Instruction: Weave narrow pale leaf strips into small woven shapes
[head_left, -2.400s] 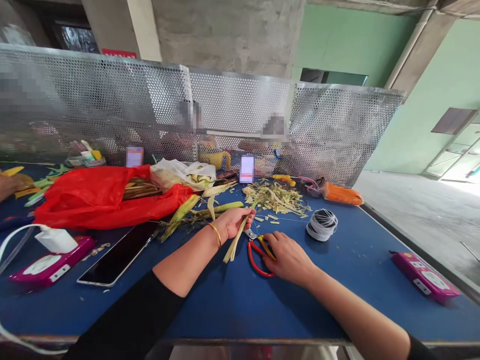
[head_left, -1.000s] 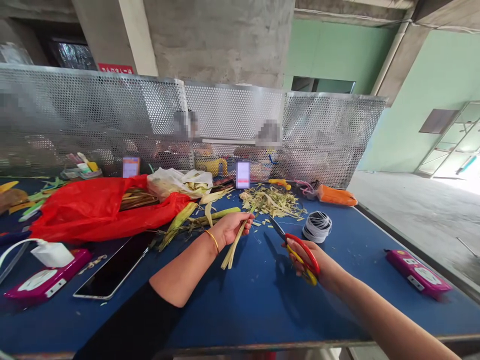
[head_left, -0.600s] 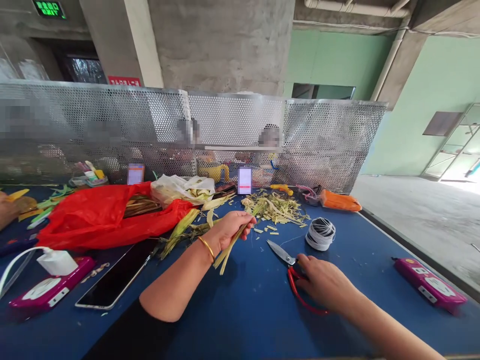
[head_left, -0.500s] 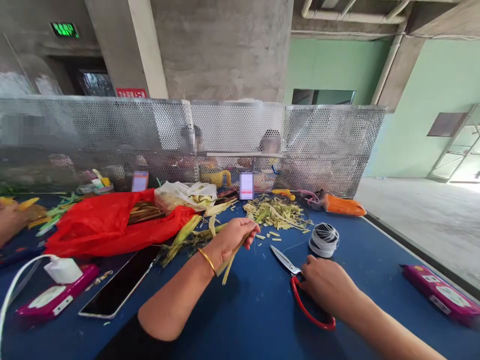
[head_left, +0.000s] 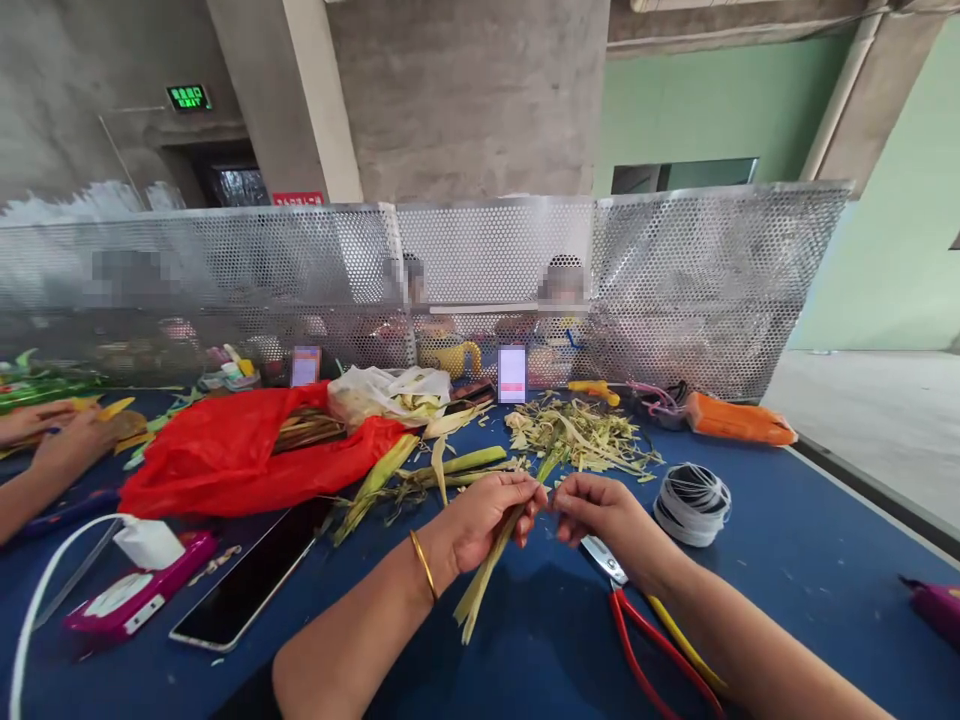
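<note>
My left hand is closed round a bundle of pale green leaf strips, whose cut ends hang down toward me. My right hand is just to its right, fingers pinched at the top of the same strips. Red-handled scissors lie on the blue table under my right wrist, not held. A coil of white thread sits a little to the right of my right hand.
A pile of leaf trimmings lies beyond my hands. A red plastic bag, long leaves, a phone and a pink device lie at left. Another person's hands work at far left. A perforated metal screen closes the back.
My right hand picked the scissors up, laid them down on the table, let go and came up to the strips in my left hand. The view shifted to the left.
</note>
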